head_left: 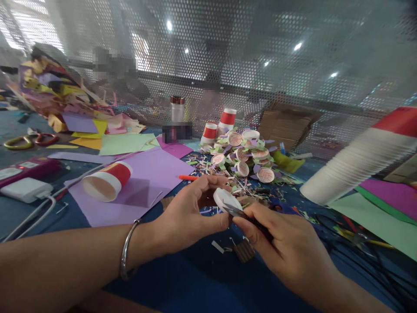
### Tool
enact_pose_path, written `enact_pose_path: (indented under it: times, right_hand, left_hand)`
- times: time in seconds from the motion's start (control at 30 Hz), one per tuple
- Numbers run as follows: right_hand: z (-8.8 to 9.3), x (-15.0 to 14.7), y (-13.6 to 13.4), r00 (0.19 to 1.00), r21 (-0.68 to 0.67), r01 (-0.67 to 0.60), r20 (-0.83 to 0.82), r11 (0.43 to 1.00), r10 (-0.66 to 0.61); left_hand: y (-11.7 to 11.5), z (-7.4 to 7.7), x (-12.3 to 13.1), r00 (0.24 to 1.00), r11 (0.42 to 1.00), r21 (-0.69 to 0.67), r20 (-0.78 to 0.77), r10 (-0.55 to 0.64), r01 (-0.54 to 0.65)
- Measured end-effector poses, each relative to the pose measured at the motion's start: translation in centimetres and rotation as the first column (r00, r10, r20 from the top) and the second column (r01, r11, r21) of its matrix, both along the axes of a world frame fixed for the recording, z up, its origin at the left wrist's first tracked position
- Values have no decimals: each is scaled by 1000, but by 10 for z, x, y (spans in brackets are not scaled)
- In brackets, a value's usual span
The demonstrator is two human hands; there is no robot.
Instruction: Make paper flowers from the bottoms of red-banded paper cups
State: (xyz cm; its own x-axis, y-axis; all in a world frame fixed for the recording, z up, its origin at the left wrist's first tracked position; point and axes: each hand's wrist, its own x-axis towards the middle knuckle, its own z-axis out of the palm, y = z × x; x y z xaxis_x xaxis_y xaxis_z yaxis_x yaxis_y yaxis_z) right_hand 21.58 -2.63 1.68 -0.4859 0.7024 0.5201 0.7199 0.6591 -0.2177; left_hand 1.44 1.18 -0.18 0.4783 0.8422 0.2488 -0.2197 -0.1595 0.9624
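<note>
In the middle of the view my left hand curls its thumb and fingers around a round white paper cup bottom, cut short and tilted. My right hand grips a dark-handled tool with a grey metal blade. The blade lies against the near edge of the cup bottom. Whether it is a knife or one side of scissors I cannot tell, since the fingers cover much of it. Just beyond my hands is a heap of cut cup bottoms with green and purple paper tabs.
A red-and-white paper cup lies on purple paper. On the right leans a tall stack of cups, near black cables. Scissors, a white charger and coloured sheets are left. A perforated metal panel stands behind.
</note>
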Motion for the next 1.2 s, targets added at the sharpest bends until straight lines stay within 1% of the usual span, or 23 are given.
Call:
enact_pose_path:
  times: [0.2, 0.37, 0.43, 0.5, 0.57, 0.6, 0.63, 0.67, 0.7, 0.73, 0.77, 0.8, 0.87, 0.93, 1.0, 1.13, 1.2]
  right_hand:
    - [0, -1, 0, 1000, 13, 3, 10, 1000, -3]
    - [-3, 2, 2, 999, 24, 18, -31, 1000, -17]
    - [-4, 4, 3, 996, 14, 49, -74, 999, -48]
    - [-3, 6, 4, 988, 0, 91, -128, 996, -90]
    - [-2, 7, 5, 977, -11, 136, -164, 991, -136]
    - [0, 8, 6, 972, -17, 159, -175, 987, -159]
    - [1, 8, 6, 967, -28, 180, -178, 983, -182]
    - [1, 9, 6, 963, -44, 200, -175, 979, -204]
    - [2, 10, 7, 960, -61, 215, -167, 975, -223]
    - [2, 10, 7, 959, -74, 224, -162, 972, -234]
    - [2, 11, 8, 958, -84, 228, -157, 970, -238]
    - [2, 11, 9, 959, -89, 223, -156, 971, -235]
    - [0, 12, 11, 963, -89, 205, -158, 975, -217]
    - [-1, 13, 12, 964, -93, 198, -160, 976, -211]
    - [-2, 13, 13, 965, -89, 198, -159, 976, -210]
    - [-3, 12, 15, 970, -67, 194, -139, 979, -201]
    - [-4, 13, 16, 973, -74, 191, -120, 979, -199]
  left_hand:
    - [0, 0, 2, 1000, 999, -42, 28, -11, 12]
    - [1, -2, 2, 999, 999, -45, 39, -18, 19]
    - [2, -2, -1, 1000, 1000, 2, -1, -2, 2]
    - [3, 0, -6, 995, 993, 108, -88, 46, -37]
    - [2, 6, -12, 962, 959, 277, -238, 134, -65]
    - [2, 10, -15, 925, 920, 388, -323, 200, -63]
    - [2, 14, -18, 876, 867, 497, -400, 269, -39]
    - [1, 18, -21, 831, 803, 595, -434, 348, -26]
    - [1, 22, -23, 795, 758, 652, -461, 394, 3]
    - [1, 25, -25, 780, 728, 686, -462, 421, 13]
    - [1, 27, -26, 773, 726, 687, -467, 429, 12]
    - [1, 29, -28, 769, 747, 665, -482, 420, 9]
    - [2, 30, -30, 767, 808, 589, -532, 360, 30]
    - [5, 29, -32, 751, 838, 539, -586, 306, 79]
    - [9, 29, -36, 712, 827, 549, -627, 316, 116]
    - [21, 29, -44, 627, 758, 642, -638, 447, 114]
    - [28, 27, -47, 598, 751, 649, -651, 467, 120]
